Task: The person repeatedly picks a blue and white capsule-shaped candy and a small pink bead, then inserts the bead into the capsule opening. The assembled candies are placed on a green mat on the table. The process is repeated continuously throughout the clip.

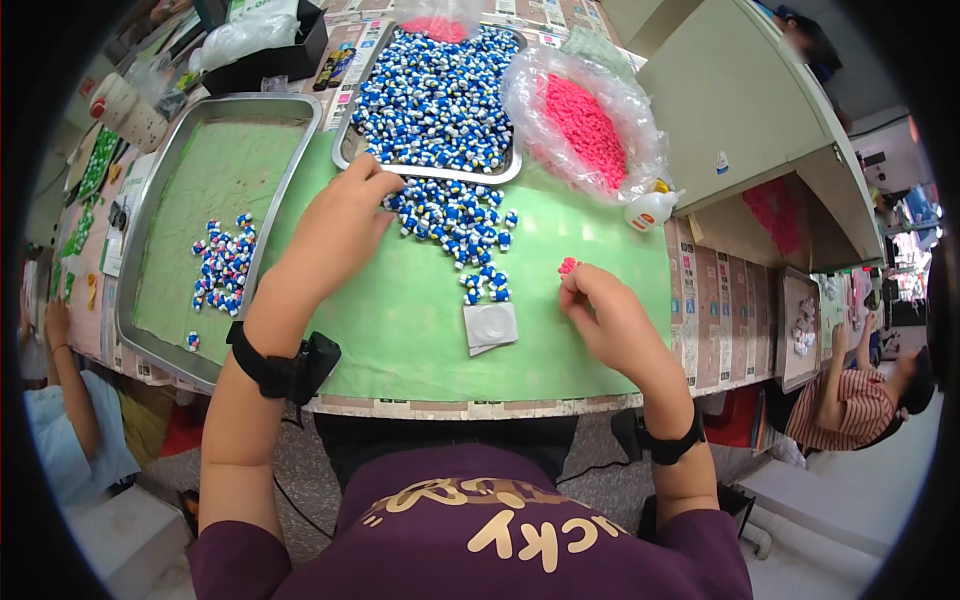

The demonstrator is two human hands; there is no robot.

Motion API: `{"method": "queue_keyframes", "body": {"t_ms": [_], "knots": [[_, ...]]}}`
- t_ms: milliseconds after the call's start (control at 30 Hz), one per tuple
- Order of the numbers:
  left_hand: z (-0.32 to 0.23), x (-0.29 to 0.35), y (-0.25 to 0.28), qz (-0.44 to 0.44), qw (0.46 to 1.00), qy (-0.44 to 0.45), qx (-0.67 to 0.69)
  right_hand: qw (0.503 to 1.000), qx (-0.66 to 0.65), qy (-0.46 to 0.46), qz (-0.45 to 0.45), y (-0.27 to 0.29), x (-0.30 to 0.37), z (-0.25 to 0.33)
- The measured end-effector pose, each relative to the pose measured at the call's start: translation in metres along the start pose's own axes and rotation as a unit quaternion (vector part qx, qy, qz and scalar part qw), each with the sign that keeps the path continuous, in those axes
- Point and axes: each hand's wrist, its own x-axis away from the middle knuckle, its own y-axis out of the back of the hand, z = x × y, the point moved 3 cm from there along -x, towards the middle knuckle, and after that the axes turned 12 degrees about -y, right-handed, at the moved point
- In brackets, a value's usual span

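My left hand (342, 222) reaches to the near left corner of a metal tray (348, 148) heaped with small blue-and-white capsule-shaped pieces (440, 95). Its fingers and thumb are apart, beside loose blue-and-white pieces (455, 220) spilling down the green mat. To the right, my right hand (612, 325) has its fingers curled together, their tips next to a few tiny pink pieces (568, 266). Whatever those fingertips hold is hidden. Between the hands lies a small whitish square pad (491, 326) with a round mark, just below the loose pieces.
At left, a metal tray (127, 290) lined with green holds a small group of assembled-looking pieces (224, 264). A clear plastic bag (530, 95) of pink pieces and a small white bottle (650, 210) stand at the right, near a grey cabinet (735, 110). Other people sit at both sides.
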Motion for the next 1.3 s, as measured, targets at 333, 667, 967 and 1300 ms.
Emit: {"method": "queue_keyframes", "body": {"t_ms": [333,667,967,1300], "knots": [[0.014,0.006,0.001,0.025,0.998,0.028,0.054,0.999,-0.043,-0.024,-0.021,0.011,0.011,-0.006],[-0.046,0.047,0.047,-0.099,0.895,0.1,0.423,0.998,0.056,-0.019,-0.037,-0.002,0.003,0.0],[-0.095,0.044,0.028,-0.104,0.684,0.082,0.717,0.983,-0.178,0.037,-0.035,0.018,0.009,0.056],[-0.124,0.046,0.008,-0.008,0.659,0.103,0.745,0.948,-0.268,0.172,-0.004,0.011,0.011,0.104]]}}
